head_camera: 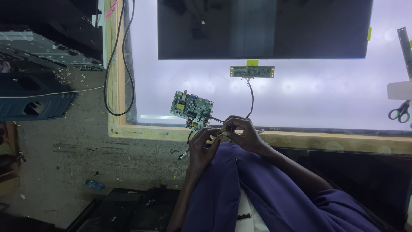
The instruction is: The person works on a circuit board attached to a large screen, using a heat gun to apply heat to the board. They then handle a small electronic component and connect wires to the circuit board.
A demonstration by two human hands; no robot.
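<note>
My left hand [201, 144] and my right hand [242, 133] meet at the wooden frame's near edge, fingertips pinched together on a thin cable end [223, 131]. Dark wires run from there to a green circuit board [192, 108] lying on the lit white panel [309, 94]. Another thin cable [250, 96] climbs to a narrow strip board [252, 71] below a dark screen panel [264, 28]. Purple sleeves cover my arms.
A wooden frame [116, 86] borders the lit panel, with a black cord [112, 64] looped over it. Scissors [401, 111] and a metal ruler [405, 49] lie at the right. Dark casings sit on the dusty floor at the left, a small blue object [94, 185] nearby.
</note>
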